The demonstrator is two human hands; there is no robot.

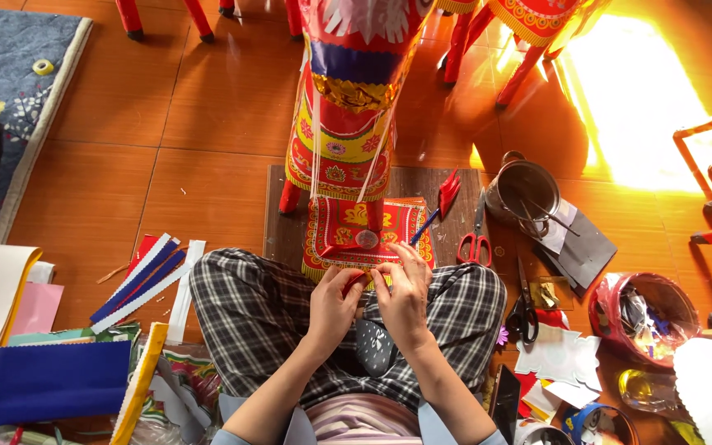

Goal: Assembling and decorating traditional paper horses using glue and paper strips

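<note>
While both hands meet at lower centre over the checked lap, the left hand (333,303) and right hand (403,298) each close their grip on a small red paper piece (358,281). Just above lies the patterned red panel (362,231) on a wooden board (409,185); beyond, the paper figure (354,91) stands largely decorated, trimming unfinished.
</note>
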